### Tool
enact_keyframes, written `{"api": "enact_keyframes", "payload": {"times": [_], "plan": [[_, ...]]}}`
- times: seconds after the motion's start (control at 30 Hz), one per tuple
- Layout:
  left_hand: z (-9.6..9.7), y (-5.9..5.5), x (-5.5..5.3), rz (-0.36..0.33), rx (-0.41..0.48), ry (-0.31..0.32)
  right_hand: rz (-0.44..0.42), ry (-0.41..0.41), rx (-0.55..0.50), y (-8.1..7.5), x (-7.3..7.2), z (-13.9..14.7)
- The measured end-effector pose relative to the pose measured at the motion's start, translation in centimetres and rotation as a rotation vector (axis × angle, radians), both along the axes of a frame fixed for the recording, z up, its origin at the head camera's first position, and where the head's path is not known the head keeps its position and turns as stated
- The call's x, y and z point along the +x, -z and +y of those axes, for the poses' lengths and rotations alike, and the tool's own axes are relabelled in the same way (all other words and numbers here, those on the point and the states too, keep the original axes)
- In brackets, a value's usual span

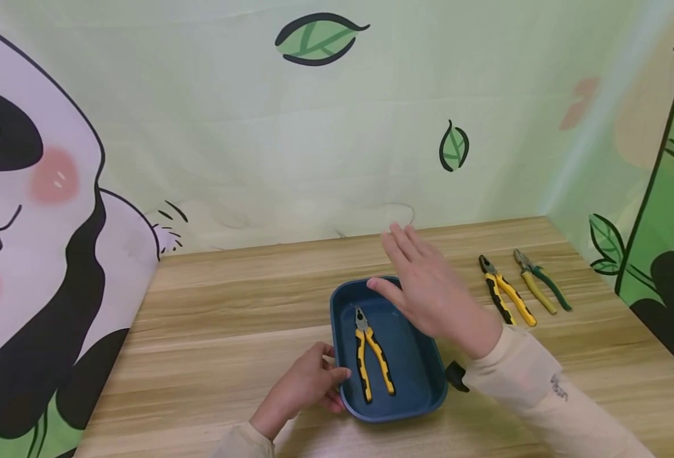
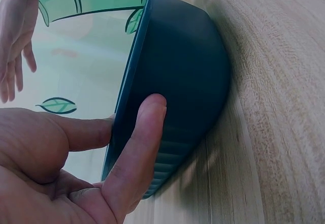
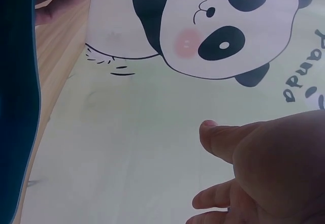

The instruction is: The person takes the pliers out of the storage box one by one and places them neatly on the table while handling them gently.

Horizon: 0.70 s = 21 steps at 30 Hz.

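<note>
A blue rectangular tray (image 1: pixel 411 356) lies on the table with one pair of pliers (image 1: pixel 362 324) inside, its handles yellow and black. My left hand (image 1: pixel 308 381) grips the tray's left rim, the thumb over the edge and fingers against the outer wall, as the left wrist view also shows of the tray's side (image 2: pixel 177 56). Above the tray's far right part hovers my right hand (image 1: pixel 428 286), fingers straight and holding nothing. In the right wrist view that hand (image 3: pixel 269 168) has its thumb apart from the fingers.
Right of the tray lie yellow-and-black pliers (image 1: pixel 505 292) and a second pair with one yellow and one green handle (image 1: pixel 537 280). A small black object (image 1: pixel 457 376) sits by the tray's right side. A printed panda cloth (image 1: pixel 228 127) hangs behind the wooden table (image 1: pixel 228 305).
</note>
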<state>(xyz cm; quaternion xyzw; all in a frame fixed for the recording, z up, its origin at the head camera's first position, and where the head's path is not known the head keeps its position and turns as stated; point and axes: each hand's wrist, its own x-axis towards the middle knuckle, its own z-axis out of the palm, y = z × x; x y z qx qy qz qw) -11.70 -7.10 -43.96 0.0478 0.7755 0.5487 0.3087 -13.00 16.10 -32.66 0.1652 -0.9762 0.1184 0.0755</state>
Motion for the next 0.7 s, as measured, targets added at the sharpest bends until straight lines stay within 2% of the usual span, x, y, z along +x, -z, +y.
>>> {"api": "enact_keyframes", "payload": {"times": [0.7], "plan": [[0.0, 0.3, -0.2, -0.009, -0.002, 0.004, 0.014, -0.031, 0.0, 0.2, 0.9, -1.8]]}}
